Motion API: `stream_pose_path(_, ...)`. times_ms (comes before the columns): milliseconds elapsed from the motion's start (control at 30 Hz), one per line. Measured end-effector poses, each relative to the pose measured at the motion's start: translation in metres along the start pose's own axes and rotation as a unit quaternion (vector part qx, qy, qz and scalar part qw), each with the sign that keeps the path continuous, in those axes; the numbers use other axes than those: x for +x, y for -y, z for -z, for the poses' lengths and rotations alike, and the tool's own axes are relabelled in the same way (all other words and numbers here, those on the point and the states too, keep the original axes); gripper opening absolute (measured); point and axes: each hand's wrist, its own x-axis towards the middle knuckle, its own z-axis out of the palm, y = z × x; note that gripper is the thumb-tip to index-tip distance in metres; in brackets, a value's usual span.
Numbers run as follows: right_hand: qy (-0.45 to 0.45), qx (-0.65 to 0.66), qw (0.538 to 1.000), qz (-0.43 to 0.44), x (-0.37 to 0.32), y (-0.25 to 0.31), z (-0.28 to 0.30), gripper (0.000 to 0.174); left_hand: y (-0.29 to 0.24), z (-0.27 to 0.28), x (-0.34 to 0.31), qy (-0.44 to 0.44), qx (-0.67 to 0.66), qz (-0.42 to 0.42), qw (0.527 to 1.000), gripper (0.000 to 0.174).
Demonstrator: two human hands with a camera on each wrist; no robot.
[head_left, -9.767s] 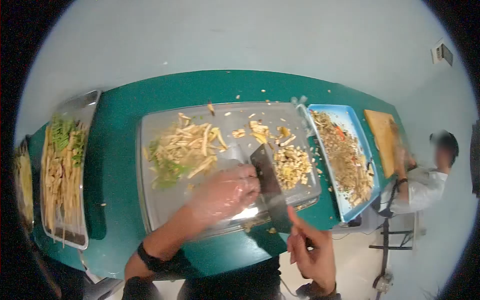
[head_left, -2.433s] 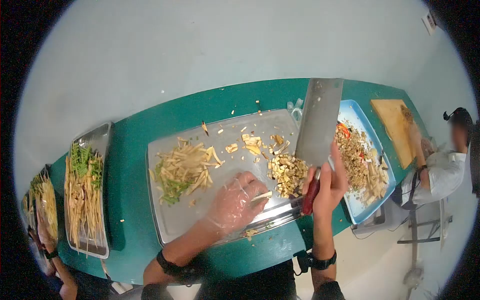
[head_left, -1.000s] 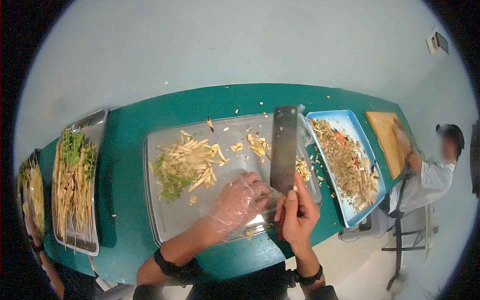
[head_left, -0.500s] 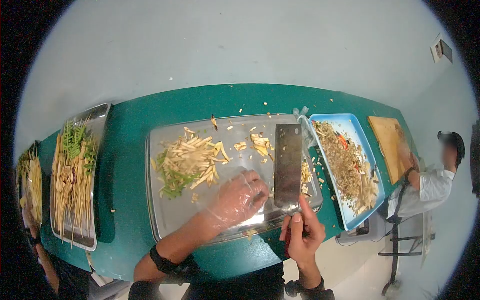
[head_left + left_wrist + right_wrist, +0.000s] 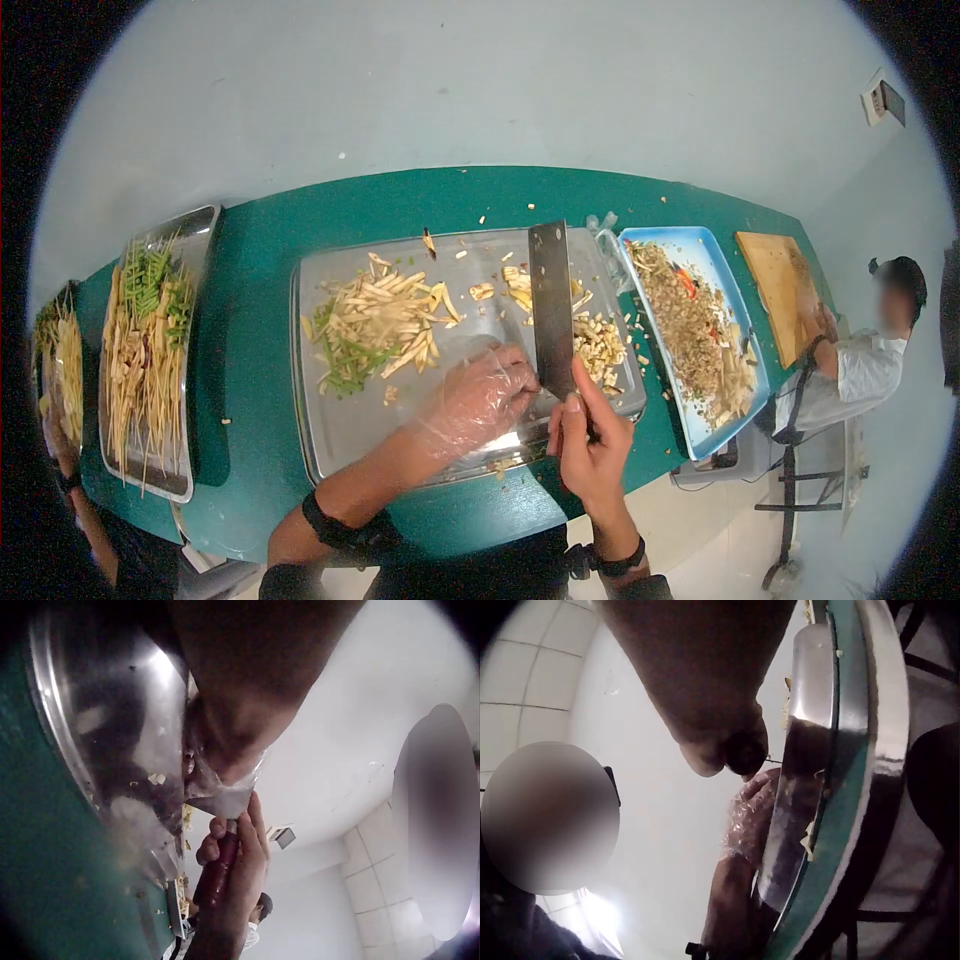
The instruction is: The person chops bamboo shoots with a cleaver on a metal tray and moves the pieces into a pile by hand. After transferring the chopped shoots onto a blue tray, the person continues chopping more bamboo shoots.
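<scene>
My right hand (image 5: 597, 440) grips a cleaver (image 5: 553, 300) by its dark red handle (image 5: 217, 874), the index finger stretched along the blade. The broad blade stands nearly on edge over a steel tray (image 5: 465, 340). Left of it, my left hand (image 5: 478, 398), in a clear plastic glove, has its fingers curled with the fingertips right at the blade. A pale vegetable strip pinched there is mostly hidden by the fingers. Chopped pale bits (image 5: 602, 350) lie right of the blade. A heap of pale strips (image 5: 385, 305) with green pieces (image 5: 350, 372) lies at the tray's left.
At left, a metal tray (image 5: 197, 228) holds long stalks and green leaves. A blue tray (image 5: 712, 440) of chopped mix stands at right, beyond it a wooden board (image 5: 768, 285) where another person (image 5: 850, 375) works. Scraps dot the green table (image 5: 255, 300). Another person's arm (image 5: 95, 520) shows far left.
The cleaver blade has swung left from over the chopped bits and turned up on edge beside my left fingers. My left hand has stayed nearly in place. Chopped bits show again.
</scene>
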Motion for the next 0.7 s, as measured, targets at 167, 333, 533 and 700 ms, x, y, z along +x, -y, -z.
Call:
stream_pose_path(167,-0.022,0.026,0.999,0.01,0.007,-0.005,-0.005,0.044,0.0,0.002,0.001,0.005,0.002,-0.001,1.0,0.013)
stream_pose_path(333,-0.051,0.036,0.997,0.047,-0.012,0.003,0.008,0.044,-0.003,0.005,0.0,0.006,0.003,0.016,1.0,0.014)
stream_pose_path(533,-0.032,0.027,0.999,0.017,-0.029,0.003,0.015,0.044,0.0,0.002,0.0,-0.007,-0.005,0.022,1.0,0.01)
stream_pose_path(700,-0.002,0.034,0.999,0.03,-0.027,0.0,0.009,0.045,0.001,0.0,-0.001,-0.006,-0.011,0.015,1.0,0.01)
